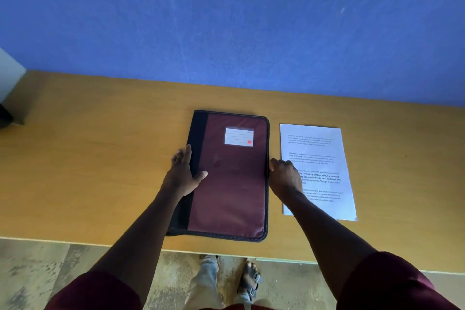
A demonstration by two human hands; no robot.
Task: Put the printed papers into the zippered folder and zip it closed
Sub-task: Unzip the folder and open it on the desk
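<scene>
- Maroon fabric zippered folder [230, 176] flat on wooden table [100, 158], shut, long axis running away from body, contents hidden.
- Left hand [182, 176] on spine edge – thumb on cover, fingers spread flat, steadying only.
- Right hand [285, 178] at opposite zipper edge, fingers curled; real grip on a pull – cannot tell.
- Printed papers [324, 158] just right of folder, parallel, partly under right wrist; nearer right hand.
- Likely next: unzip.

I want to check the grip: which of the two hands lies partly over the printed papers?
The right hand, at the folder's right edge, overlaps the papers. The left hand rests on the folder's dark spine side.
</scene>
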